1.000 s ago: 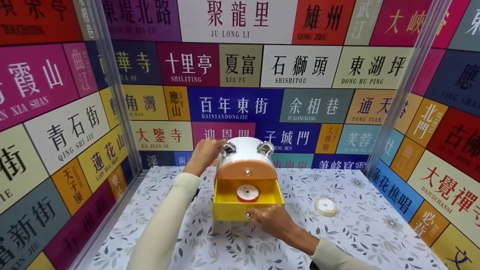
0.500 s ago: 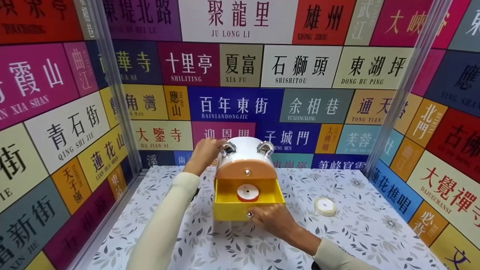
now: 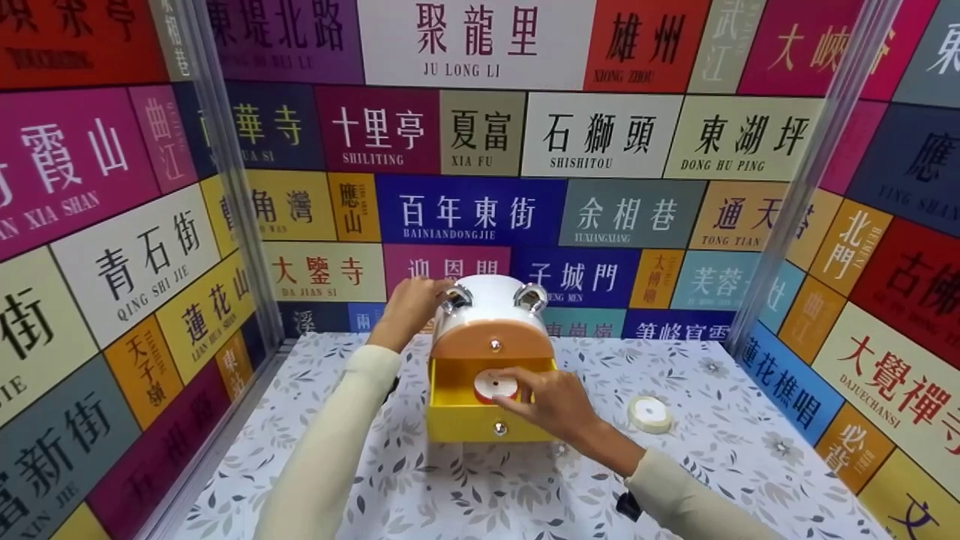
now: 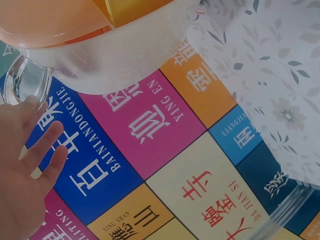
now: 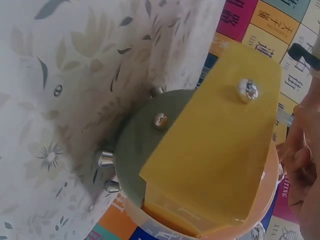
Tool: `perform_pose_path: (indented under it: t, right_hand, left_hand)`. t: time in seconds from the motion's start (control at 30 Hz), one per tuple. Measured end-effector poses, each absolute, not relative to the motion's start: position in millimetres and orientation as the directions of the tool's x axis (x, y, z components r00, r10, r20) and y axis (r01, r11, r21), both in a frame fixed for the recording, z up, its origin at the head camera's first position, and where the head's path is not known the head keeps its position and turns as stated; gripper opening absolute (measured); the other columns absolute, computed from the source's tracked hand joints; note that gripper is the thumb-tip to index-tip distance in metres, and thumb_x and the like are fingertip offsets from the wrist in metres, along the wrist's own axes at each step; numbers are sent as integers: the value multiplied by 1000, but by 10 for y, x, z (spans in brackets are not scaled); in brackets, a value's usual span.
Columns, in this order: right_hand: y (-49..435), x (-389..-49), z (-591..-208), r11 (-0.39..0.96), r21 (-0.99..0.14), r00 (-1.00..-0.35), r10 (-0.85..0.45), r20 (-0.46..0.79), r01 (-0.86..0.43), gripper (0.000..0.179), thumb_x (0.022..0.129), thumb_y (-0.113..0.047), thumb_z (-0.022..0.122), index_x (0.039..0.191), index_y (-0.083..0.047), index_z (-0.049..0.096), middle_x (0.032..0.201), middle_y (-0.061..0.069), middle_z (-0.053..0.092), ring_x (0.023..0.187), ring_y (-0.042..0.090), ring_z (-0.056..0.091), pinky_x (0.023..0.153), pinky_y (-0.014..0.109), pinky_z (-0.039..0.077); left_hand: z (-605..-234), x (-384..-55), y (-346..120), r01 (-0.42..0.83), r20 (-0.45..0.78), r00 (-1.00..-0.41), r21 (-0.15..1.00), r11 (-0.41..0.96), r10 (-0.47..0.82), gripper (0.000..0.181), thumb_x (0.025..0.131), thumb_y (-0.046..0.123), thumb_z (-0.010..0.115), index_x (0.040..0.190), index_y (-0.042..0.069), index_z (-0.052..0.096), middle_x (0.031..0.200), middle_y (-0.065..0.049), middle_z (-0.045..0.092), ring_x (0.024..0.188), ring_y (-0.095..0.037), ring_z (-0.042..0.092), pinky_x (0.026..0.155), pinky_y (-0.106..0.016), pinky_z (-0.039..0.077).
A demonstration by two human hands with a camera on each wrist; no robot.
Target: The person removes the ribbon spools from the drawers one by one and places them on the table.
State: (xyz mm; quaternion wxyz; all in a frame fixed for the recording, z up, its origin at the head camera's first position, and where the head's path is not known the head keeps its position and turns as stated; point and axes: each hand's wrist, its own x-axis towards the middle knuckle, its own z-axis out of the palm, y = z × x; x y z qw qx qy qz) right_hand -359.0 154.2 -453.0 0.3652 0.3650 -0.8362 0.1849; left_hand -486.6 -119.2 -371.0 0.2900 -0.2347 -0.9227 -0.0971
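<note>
A small white drawer chest (image 3: 491, 300) with silver ear-like handles stands at the table's back. My left hand (image 3: 409, 311) holds its left ear handle (image 3: 456, 298); in the left wrist view, finger ends touch the clear-looking ring (image 4: 30, 82) while other fingers extend. The lower yellow drawer (image 3: 457, 424) is pulled out, the upper orange drawer (image 3: 472, 341) closed. A white-faced spool with a red edge (image 3: 491, 381) lies inside the yellow one. My right hand (image 3: 559, 401) reaches over the drawer front, thumb and finger spread across this spool; whether they pinch it is unclear.
A cream-edged spool (image 3: 651, 414) lies on the table right of the chest. The table (image 3: 420, 495) has a leaf-patterned cover. Panels with lettering (image 3: 472, 202) rise behind and on both sides.
My right hand has left the yellow drawer's knob and moved up and inward to the red-edged spool. The left hand stays on the ear handle, and the drawer remains pulled out.
</note>
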Motion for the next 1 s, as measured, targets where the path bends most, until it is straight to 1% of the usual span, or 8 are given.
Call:
perform_pose_path:
  t: [0.23,0.43,0.53,0.67,0.77,0.87,0.93,1.0]
  right_hand:
    - [1530,-3794,-4448,704,-158,-599,-439,669,-692,36,81,-42,89,109,-20,82,58,-16,54,50,-1,45,48,22,40]
    - [1545,-3934,-4435,756,-160,-705,-482,521,-635,40,82,-58,84,101,-22,83,54,-15,38,48,4,38,48,26,33]
    - [1522,-4008,-4458,763,-162,-732,-503,460,-626,39,81,-57,84,94,-20,81,54,-12,38,50,7,40,50,27,34]
    - [1478,-4107,-4474,780,-177,-773,-508,381,-600,44,82,-60,83,82,-16,73,59,-9,49,54,8,46,52,28,38]
    - [1441,-4169,-4480,807,-210,-820,-481,310,-552,51,80,-62,83,76,-13,67,56,-7,46,50,11,45,51,28,37]
    - [1402,-4216,-4492,819,-238,-847,-464,260,-522,55,77,-63,84,80,-10,69,53,-7,40,50,12,46,54,28,35]
    - [1381,-4240,-4506,827,-226,-851,-460,253,-514,59,75,-66,85,79,-9,68,51,-7,37,50,13,44,54,30,33]
    - [1369,-4260,-4521,842,-187,-852,-454,263,-506,63,71,-70,85,70,-11,61,51,-8,33,49,12,40,53,30,30]
  left_hand:
    - [-3729,-4868,-1195,485,574,-732,58,873,369,18,106,19,62,112,22,79,92,-10,78,77,-30,72,70,-42,61]
    - [-3702,-4863,-1203,492,578,-728,64,868,369,18,105,20,63,113,20,80,91,-11,77,76,-28,71,68,-38,60]
    - [-3700,-4868,-1218,499,586,-720,66,864,371,17,105,20,63,111,19,79,89,-11,77,75,-28,71,68,-38,60]
    - [-3704,-4873,-1219,494,584,-726,77,866,362,17,106,21,63,109,18,79,89,-10,77,76,-28,71,69,-38,61]
    - [-3708,-4872,-1211,489,576,-737,92,868,354,18,106,22,62,111,19,79,89,-10,76,77,-28,71,71,-38,61]
    - [-3717,-4873,-1208,486,576,-738,94,869,351,18,106,22,63,113,20,80,90,-10,77,77,-27,71,71,-38,60]
    - [-3720,-4872,-1209,492,587,-727,84,866,356,17,105,21,64,111,20,80,89,-10,77,76,-28,71,70,-40,60]
    - [-3717,-4870,-1210,506,606,-707,74,859,365,15,104,19,66,108,18,80,87,-10,76,75,-29,71,68,-42,60]
